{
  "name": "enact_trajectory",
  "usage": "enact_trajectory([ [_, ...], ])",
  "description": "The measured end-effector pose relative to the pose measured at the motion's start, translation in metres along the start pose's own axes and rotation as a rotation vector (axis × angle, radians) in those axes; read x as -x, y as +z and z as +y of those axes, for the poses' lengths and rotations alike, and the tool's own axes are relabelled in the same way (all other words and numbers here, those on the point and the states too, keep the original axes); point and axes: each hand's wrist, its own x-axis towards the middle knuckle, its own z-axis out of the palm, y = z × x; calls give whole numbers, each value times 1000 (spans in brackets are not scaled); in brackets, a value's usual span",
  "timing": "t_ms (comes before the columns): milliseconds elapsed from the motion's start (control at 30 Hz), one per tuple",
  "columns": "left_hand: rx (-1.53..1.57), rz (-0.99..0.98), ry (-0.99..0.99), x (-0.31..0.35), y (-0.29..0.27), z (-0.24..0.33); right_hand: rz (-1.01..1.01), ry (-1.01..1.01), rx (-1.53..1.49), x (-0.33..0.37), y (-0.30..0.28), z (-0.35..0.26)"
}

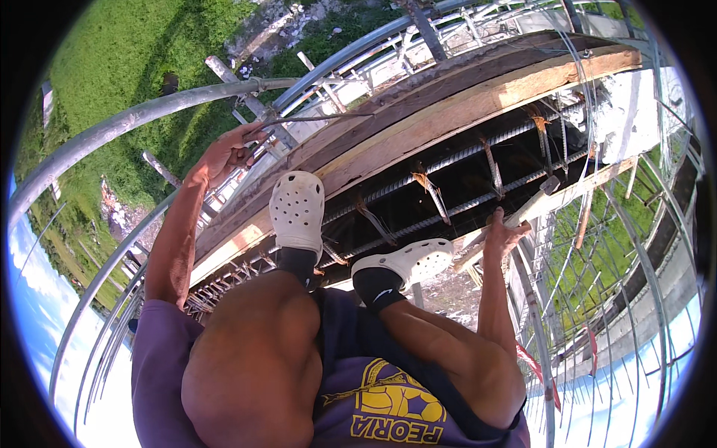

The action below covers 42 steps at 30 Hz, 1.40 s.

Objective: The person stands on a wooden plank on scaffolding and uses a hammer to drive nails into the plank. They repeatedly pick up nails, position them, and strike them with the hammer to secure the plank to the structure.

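My left hand (pixel 228 154) is closed, out past the far-left edge of the formwork. From its fingers a thin dark rod (pixel 317 118) runs right to the top of the timber plank (pixel 448 123). My right hand (pixel 503 237) grips a hammer (pixel 532 205) by its pale wooden handle. The hammer's dark head lies over the near board, at the edge of the beam form. Between the boards run ribbed steel bars (pixel 448 168) crossed by stirrups (pixel 433 198). My feet, in white clogs (pixel 297 209), rest on the timber and beside the bars.
A bent metal pipe (pixel 142 112) curves across the left, with scaffold poles beyond it. Wires (pixel 586 82) hang at the far right by a whitish concrete block (pixel 635 112). Upright steel bars (pixel 620 336) stand at the right. Grassy ground (pixel 112 82) lies far below.
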Motion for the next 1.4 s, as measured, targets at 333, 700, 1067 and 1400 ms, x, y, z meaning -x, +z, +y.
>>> enact_trajectory([
  [333,-390,-176,-185,-22,-3,-5,52,-77,23,-1,4,7],
  [700,-824,-58,-43,-84,33,-25,-77,-187,42,-6,-9,12],
  [1067,-918,-144,108,-68,4,-74,-393,-123,188,-22,-37,14],
  [1400,-899,-29,283,-87,14,-99,-378,-72,-111,22,-132,-60],
])
